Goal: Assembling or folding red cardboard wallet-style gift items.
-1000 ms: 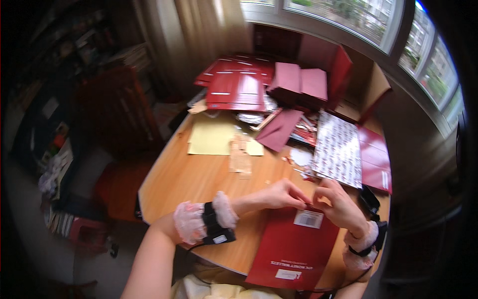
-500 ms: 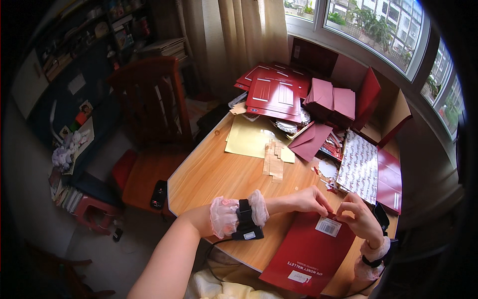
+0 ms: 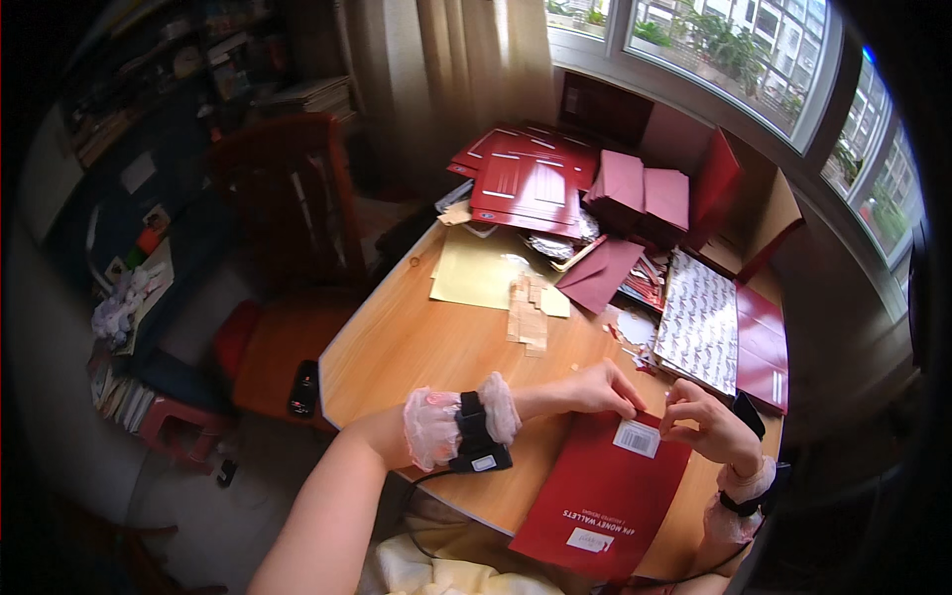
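A flat red packet with a white label lies on the wooden table at its near edge. My left hand pinches the packet's top edge at the left of the label. At the right of the label, my right hand has its fingers curled over the same edge. Both wrists wear frilly pink cuffs, and a black strap with a small device sits on the left one.
Several red packets and pink envelopes are piled at the table's far side. A yellow sheet, a patterned sheet and a stack of small tan cards lie mid-table. A red chair stands left, with a phone on an orange seat.
The view has swung so the table sits more to the right. Both hands stay at the red packet's top edge, close together.
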Tool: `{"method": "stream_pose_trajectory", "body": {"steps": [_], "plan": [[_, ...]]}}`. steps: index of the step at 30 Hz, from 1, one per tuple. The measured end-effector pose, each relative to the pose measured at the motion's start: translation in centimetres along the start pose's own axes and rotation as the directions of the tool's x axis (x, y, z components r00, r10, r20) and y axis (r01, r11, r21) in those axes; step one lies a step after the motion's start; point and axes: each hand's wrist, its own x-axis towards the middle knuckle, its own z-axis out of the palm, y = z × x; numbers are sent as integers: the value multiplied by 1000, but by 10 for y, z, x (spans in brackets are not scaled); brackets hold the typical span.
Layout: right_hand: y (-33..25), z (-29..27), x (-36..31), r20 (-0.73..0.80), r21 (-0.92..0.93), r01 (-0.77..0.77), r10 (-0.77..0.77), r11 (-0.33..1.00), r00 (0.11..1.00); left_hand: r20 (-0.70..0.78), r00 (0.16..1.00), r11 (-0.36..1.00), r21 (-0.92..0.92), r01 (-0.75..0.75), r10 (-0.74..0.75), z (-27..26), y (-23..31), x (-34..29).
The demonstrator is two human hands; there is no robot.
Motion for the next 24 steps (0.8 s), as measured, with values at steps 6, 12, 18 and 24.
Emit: {"method": "stream_pose_trajectory", "body": {"steps": [6,12,18,24], "plan": [[-3,-8,1,-167,81,-24,37,996,985,24,1000,1000,29,5,-6,-5,-3,-4],[0,9,3,-164,117,-103,122,988,979,21,996,996,23,81,-82,-5,-1,-1],[5,16,5,-157,42,-129,135,991,978,15,995,995,-1,98,-98,-5,0,-1],[6,18,6,-148,-9,-122,119,993,982,16,993,993,-34,114,-114,-4,-1,0]]}}
